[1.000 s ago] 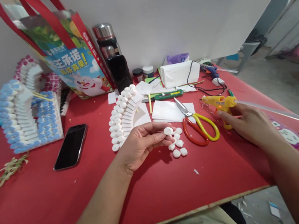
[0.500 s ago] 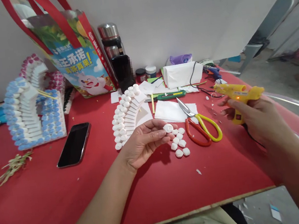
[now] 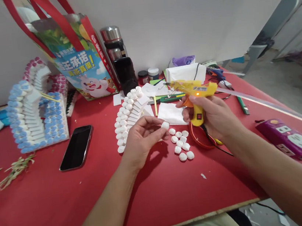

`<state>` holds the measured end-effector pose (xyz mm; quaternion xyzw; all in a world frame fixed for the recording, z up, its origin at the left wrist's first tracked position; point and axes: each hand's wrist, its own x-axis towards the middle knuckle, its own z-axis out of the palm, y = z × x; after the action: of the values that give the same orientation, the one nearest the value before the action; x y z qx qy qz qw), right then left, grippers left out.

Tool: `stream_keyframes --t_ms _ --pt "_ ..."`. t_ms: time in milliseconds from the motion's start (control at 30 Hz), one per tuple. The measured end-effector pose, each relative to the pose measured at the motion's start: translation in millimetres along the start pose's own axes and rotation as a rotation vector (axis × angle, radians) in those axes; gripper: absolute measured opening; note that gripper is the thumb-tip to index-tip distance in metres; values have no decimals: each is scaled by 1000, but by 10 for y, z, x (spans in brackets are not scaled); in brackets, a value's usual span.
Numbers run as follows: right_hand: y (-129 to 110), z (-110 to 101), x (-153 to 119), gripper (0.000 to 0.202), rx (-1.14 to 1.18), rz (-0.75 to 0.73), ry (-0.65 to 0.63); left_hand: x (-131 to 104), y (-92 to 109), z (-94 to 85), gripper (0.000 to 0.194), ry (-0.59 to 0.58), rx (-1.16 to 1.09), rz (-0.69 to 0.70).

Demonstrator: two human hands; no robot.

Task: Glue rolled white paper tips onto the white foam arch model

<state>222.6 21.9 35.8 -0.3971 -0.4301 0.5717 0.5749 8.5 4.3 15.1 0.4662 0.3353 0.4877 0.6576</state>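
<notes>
Between thumb and fingers, my left hand (image 3: 147, 137) pinches a small white puffy piece (image 3: 165, 125). My right hand (image 3: 209, 114) is wrapped round the grip of a yellow hot glue gun (image 3: 194, 88); its small light glows orange, and its nozzle points left, above the white paper. A clear glue stick (image 3: 272, 100) sticks out of its back end. Several loose white puffy pieces (image 3: 181, 142) lie on the red table to the right of my left hand. Just behind that hand stands a curved white stepped model (image 3: 130, 112), edged with rows of similar white pieces.
Scissors (image 3: 198, 136) lie partly hidden under my right hand. A purple power strip (image 3: 289, 139) sits at the right, a phone (image 3: 76, 148) at the left. Behind are a blue-and-white stepped model (image 3: 34, 113), a shopping bag (image 3: 79, 59), a thermos (image 3: 113, 42) and a green cutter (image 3: 171, 98).
My right hand has brought the glue gun leftward, over the scissors and nearer my left hand. The white piece in my left hand has turned and shifted slightly left.
</notes>
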Motion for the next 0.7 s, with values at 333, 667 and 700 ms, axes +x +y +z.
stream_keyframes --t_ms 333,667,700 --pt "257 -110 0 17 5 88 43 -35 5 3 18 23 769 562" --pt "260 -118 7 16 -8 67 26 -21 2 -12 21 2 748 547" --pt "259 -117 7 16 -11 68 28 -23 4 -11 22 2 744 547"
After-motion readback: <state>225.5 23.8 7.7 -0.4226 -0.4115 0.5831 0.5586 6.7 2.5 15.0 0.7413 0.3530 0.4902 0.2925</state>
